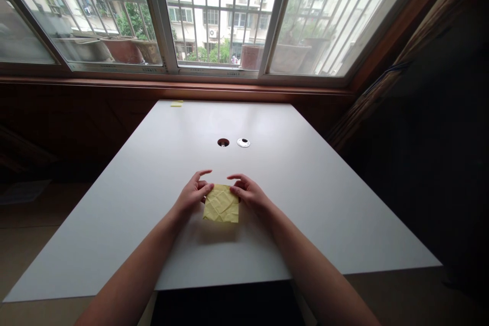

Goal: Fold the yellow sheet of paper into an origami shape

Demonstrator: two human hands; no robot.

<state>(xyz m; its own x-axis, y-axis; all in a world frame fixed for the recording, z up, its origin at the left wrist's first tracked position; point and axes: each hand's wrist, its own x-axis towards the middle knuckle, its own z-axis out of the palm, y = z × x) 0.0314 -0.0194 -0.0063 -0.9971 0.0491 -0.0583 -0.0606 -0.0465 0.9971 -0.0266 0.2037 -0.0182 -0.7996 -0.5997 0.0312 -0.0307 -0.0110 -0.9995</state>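
Note:
A creased square of yellow paper lies flat on the white table, a little in front of me. My left hand pinches its upper left corner with thumb and fingers. On the other side my right hand grips the upper right corner the same way. Both forearms reach in from the near edge of the table.
A round cable hole and its white cap sit beyond the paper. A small yellow slip lies at the far edge. Behind the table runs a wooden sill under barred windows; dark panelling stands on the right.

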